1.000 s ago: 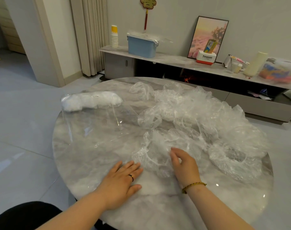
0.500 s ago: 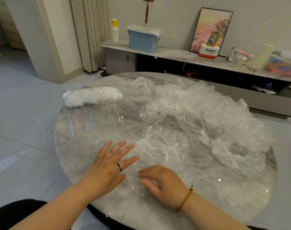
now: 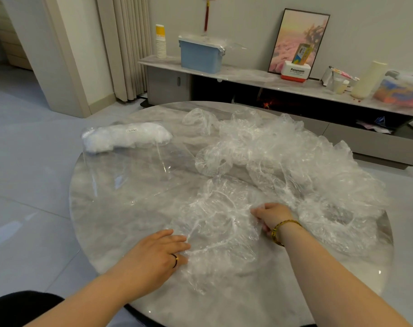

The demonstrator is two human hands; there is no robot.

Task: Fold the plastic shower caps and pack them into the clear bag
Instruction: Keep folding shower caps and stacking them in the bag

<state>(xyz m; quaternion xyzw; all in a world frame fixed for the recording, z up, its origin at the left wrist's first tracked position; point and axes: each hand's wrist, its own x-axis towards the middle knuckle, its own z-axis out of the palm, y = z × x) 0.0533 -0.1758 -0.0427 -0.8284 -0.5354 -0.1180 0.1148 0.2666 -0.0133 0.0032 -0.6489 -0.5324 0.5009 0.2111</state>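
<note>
A crumpled clear shower cap point(image 3: 219, 223) lies spread on the round marble table point(image 3: 120, 208) in front of me. My left hand point(image 3: 153, 253) grips its left edge, fingers curled into the plastic. Over on the cap's right edge, my right hand point(image 3: 271, 215) pinches the plastic with bent fingers. A heap of several more clear caps point(image 3: 283, 156) stretches across the far and right side of the table. The clear bag point(image 3: 130, 161) lies flat at the left, with white folded caps point(image 3: 125, 138) bunched at its far end.
A low marble sideboard point(image 3: 248, 75) runs behind the table with a blue bin point(image 3: 200, 55), paper cups point(image 3: 160, 42), a framed picture point(image 3: 299, 38) and a Panasonic box point(image 3: 295, 72). Tiled floor point(image 3: 30, 175) lies to the left.
The cap was drawn toward me from the heap. My hands have moved apart to its left and right edges and taken hold, spreading it wider.
</note>
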